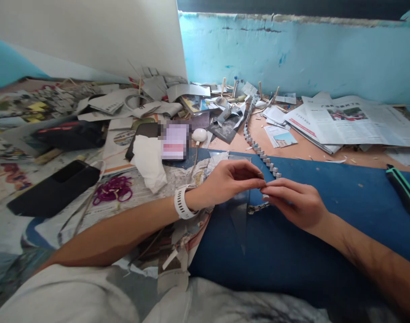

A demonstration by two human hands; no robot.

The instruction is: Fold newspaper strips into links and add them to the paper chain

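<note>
A narrow zigzag chain of folded paper links [263, 158] runs from the back of the table to my hands. My right hand [294, 199] is closed, its fingertips pinched around the chain near its front end. The short tail of the chain shows below those fingers. My left hand [238, 179], with a white watch strap [183, 202] on the wrist, is closed too, thumb against the fingers. Its fingertips meet those of my right hand, and what they pinch is mostly hidden. Beneath the hands lies a clear plastic set square [240, 224] on a blue mat [312, 264].
Newspapers [356, 119] lie at the back right. A green-and-black utility knife [404, 190] rests at the right edge. To the left are a phone [174, 141], white tissue [150, 163], purple cord [114, 189] and a black case [53, 188]. Paper scraps and wooden sticks crowd the back.
</note>
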